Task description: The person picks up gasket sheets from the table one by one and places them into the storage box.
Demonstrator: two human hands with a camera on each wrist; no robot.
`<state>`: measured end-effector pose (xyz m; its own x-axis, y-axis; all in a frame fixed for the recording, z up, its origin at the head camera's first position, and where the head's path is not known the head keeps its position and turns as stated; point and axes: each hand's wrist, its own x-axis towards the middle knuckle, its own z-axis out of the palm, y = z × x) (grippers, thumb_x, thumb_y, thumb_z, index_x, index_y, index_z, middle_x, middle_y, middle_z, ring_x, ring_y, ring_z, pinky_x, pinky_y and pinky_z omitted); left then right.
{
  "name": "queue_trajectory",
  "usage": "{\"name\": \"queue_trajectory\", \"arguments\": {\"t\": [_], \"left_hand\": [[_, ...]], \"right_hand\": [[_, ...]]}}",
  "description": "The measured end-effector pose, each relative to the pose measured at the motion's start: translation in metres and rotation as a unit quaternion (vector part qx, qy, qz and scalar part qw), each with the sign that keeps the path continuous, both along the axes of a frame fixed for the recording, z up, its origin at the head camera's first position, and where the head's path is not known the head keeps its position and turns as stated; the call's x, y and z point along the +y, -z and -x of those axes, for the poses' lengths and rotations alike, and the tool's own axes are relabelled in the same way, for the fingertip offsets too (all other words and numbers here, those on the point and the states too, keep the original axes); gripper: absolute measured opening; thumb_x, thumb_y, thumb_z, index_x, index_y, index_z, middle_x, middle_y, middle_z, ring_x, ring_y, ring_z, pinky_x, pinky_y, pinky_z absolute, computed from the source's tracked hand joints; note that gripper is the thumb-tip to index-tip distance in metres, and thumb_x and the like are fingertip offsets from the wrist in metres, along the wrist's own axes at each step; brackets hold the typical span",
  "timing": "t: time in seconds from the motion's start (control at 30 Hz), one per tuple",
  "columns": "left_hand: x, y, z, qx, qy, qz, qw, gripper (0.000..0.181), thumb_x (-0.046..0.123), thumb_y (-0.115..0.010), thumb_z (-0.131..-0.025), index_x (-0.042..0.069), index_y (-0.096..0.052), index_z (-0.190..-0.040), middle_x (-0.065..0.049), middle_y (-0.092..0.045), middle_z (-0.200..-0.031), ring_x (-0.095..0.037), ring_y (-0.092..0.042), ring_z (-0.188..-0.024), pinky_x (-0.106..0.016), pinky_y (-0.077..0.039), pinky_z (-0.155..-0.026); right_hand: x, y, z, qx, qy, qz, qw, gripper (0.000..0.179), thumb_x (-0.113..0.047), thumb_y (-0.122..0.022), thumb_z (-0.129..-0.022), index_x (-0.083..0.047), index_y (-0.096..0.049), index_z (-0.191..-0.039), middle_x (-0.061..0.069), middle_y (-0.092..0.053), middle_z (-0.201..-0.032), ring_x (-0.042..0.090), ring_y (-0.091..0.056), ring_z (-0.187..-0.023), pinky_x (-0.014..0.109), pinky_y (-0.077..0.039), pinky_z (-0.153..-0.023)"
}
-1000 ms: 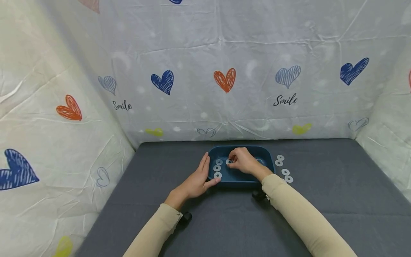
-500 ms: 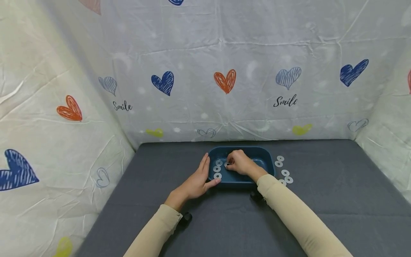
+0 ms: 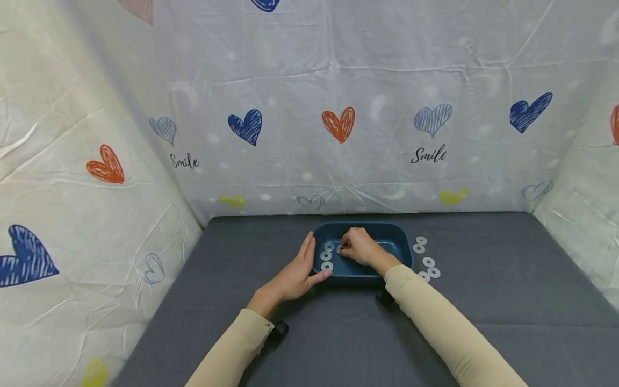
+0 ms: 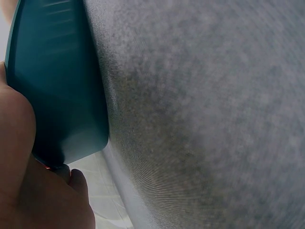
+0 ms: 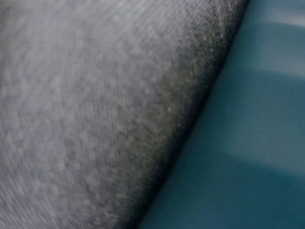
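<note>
A blue rectangular tray (image 3: 367, 277) stands on the grey cloth. My left hand (image 3: 292, 277) rests against its left end, the fingers straight along the outer wall and the thumb at the front rim; the left wrist view shows this hand (image 4: 24, 157) by the tray wall (image 4: 62, 86). Inside the tray, my right hand (image 3: 360, 247) pinches a pale flat washer (image 3: 340, 249), mostly hidden by the fingertips, low over the tray floor. To its left lie a far washer (image 3: 329, 246), a middle washer (image 3: 326, 256) and a near washer (image 3: 327, 266) in a column.
Right of the tray, several loose washers (image 3: 428, 262) lie on the grey cloth (image 3: 483, 301), some touching or overlapping. A white curtain (image 3: 290, 80) printed with hearts hangs behind and at both sides. The right wrist view holds only cloth and the tray's outer wall (image 5: 252, 143).
My right hand has moved slightly left and lower in the tray with the pinched washer, toward the column. The left hand keeps its place at the tray's end.
</note>
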<state>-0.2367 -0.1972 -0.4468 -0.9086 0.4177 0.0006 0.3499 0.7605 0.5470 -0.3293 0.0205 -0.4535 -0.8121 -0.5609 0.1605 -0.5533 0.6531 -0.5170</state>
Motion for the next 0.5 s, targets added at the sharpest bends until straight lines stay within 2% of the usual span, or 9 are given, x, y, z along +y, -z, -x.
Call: {"name": "queue_trajectory", "arguments": {"t": [0.27,0.5], "left_hand": [[0.000,0.000,0.000,0.001,0.003,0.004,1.0000,0.099,0.054,-0.053,-0.104,-0.002,0.004,-0.162,-0.016,0.014,-0.170,-0.033,-0.008,-0.156,-0.049,-0.023,-0.122],[-0.001,0.002,0.001,0.003,0.002,0.007,1.0000,0.098,0.053,-0.053,-0.104,-0.003,0.004,-0.162,-0.015,0.015,-0.170,-0.034,-0.010,-0.156,-0.049,-0.024,-0.122]], "right_hand": [[0.002,0.000,-0.002,-0.005,-0.003,0.008,1.0000,0.018,-0.009,-0.079,-0.090,0.004,-0.078,-0.103,0.008,-0.070,-0.088,0.013,-0.060,-0.072,0.034,-0.054,-0.072],[0.015,-0.010,-0.010,-0.052,-0.006,0.025,0.9983,0.035,-0.015,-0.078,-0.092,0.005,-0.072,-0.120,0.016,-0.068,-0.113,0.015,-0.064,-0.082,0.033,-0.055,-0.074]]}}
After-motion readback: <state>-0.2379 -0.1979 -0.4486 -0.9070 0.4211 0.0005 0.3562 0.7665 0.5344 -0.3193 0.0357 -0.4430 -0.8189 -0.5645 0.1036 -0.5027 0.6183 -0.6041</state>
